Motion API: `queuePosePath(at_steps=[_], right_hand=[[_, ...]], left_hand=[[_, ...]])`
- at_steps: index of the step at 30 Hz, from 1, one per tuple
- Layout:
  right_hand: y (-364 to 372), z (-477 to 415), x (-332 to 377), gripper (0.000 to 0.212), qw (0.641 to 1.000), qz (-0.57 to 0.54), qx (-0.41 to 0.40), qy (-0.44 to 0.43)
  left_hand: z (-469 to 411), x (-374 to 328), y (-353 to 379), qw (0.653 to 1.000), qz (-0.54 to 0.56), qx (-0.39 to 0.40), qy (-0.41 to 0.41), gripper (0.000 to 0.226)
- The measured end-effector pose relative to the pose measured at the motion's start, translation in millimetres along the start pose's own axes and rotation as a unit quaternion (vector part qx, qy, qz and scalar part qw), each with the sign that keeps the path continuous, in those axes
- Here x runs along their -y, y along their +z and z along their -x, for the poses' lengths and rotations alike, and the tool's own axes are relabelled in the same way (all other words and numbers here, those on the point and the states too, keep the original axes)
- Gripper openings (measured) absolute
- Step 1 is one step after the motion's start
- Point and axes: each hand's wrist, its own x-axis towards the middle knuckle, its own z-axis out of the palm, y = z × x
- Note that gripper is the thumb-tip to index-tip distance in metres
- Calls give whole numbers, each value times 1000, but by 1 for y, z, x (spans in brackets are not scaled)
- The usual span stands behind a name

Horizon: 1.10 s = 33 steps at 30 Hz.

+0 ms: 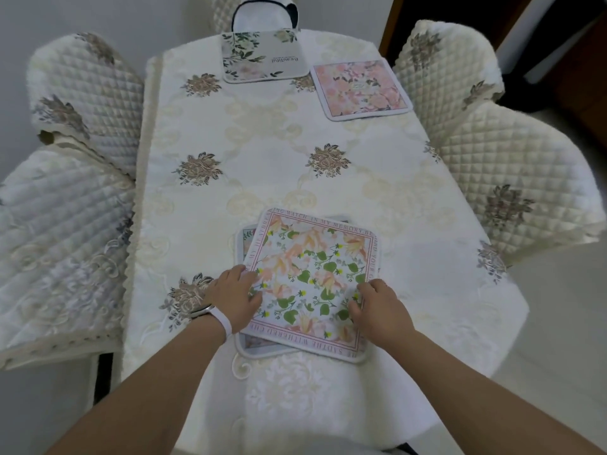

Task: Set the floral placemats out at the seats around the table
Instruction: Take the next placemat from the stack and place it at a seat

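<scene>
A small stack of floral placemats lies on the near part of the table. Its top mat has orange flowers, green leaves and a lettered border, and sits skewed on the mat beneath. My left hand grips the top mat's left edge. My right hand grips its lower right edge with fingers curled on it. A grey-green floral placemat lies at the far end seat. A pink floral placemat lies at the far right seat.
A cream embroidered tablecloth covers the table. Quilted chairs stand at the far left, near left, far right and near right. Another chair stands at the far end.
</scene>
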Motion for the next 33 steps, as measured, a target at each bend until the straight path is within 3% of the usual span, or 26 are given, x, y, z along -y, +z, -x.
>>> queuePosePath(at_steps=[9, 14, 17, 21, 25, 33], right_hand=[[4, -25, -4, 50, 970, -194, 29, 141], [5, -31, -9, 58, 951, -260, 13, 170], [5, -32, -14, 63, 932, -318, -3, 175], [3, -31, -14, 58, 898, -399, -15, 185], [-1, -28, -9, 29, 867, -449, 5, 215], [-19, -15, 3, 23, 869, -456, -7, 191]], left_hand=[[-28, -13, 0, 989, 116, -12, -88, 52], [-46, -15, -13, 957, 220, -2, -187, 49], [-50, -11, -18, 952, 238, 6, -191, 45], [-44, -14, -16, 946, 268, 15, -183, 32], [-35, -17, -15, 934, 298, 16, -196, 22], [-17, -23, -28, 925, 340, -10, -169, 13]])
